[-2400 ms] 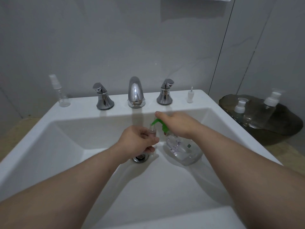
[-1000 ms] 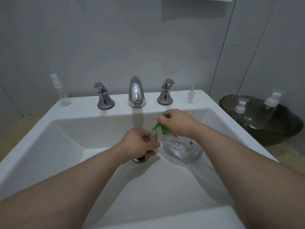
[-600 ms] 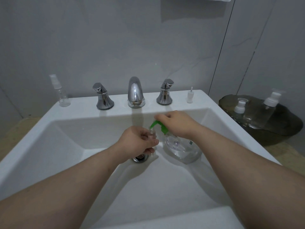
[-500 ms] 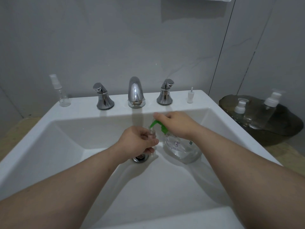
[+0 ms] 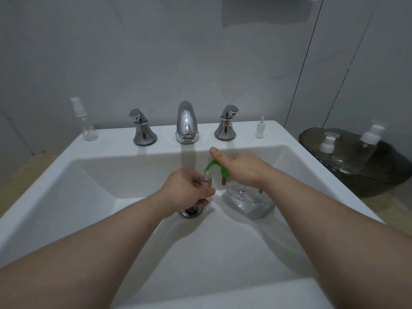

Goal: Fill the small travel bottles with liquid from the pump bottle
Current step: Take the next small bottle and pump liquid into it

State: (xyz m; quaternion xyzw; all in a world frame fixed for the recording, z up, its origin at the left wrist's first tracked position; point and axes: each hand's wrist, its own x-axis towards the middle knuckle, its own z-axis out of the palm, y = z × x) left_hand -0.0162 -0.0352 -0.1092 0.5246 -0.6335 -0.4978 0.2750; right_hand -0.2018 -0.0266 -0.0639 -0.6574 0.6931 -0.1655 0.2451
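Head view: my left hand [image 5: 187, 190] grips a small travel bottle [image 5: 207, 179], fingers curled round it, held upright above the drain [image 5: 191, 211] in the white sink [image 5: 66, 179]. Its open neck sits just under the green nozzle [image 5: 209, 166] of the pump bottle [image 5: 247, 197], which stands in the basin right of the drain. My right hand [image 5: 243, 168] lies over the pump top, thumb stretched out; I cannot tell whether its fingers curl.
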